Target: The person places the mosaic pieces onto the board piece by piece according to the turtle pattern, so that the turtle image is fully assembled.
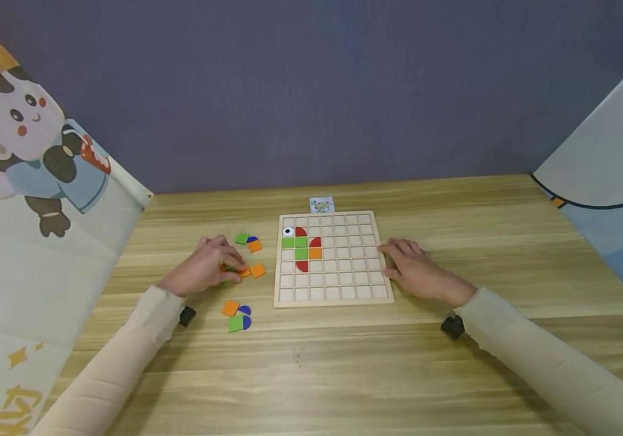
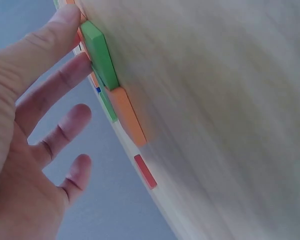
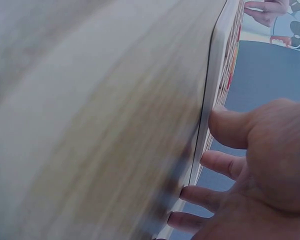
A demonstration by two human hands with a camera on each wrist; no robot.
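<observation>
My left hand (image 1: 210,264) is over a small group of colored tiles, its fingertips right at an orange tile (image 1: 244,272). In the left wrist view, thumb and index finger lie beside a green tile (image 2: 100,55) and an orange tile (image 2: 129,117), the other fingers loosely spread. The palm hides part of this group in the head view. My right hand (image 1: 417,269) touches the right edge of the wooden grid board (image 1: 390,290) with thumb and fingertips. On the board's left side sit green squares (image 1: 301,247), red rounded pieces (image 1: 302,266), an orange square (image 1: 315,253) and an eye tile (image 1: 287,231).
Behind the board lies a small picture card (image 1: 321,204). Green, blue and orange pieces (image 1: 255,246) lie left of the board, with another orange square (image 1: 258,270) nearby. Closer to me are an orange square (image 1: 230,308), a green square (image 1: 236,324) and blue half-rounds (image 1: 247,322).
</observation>
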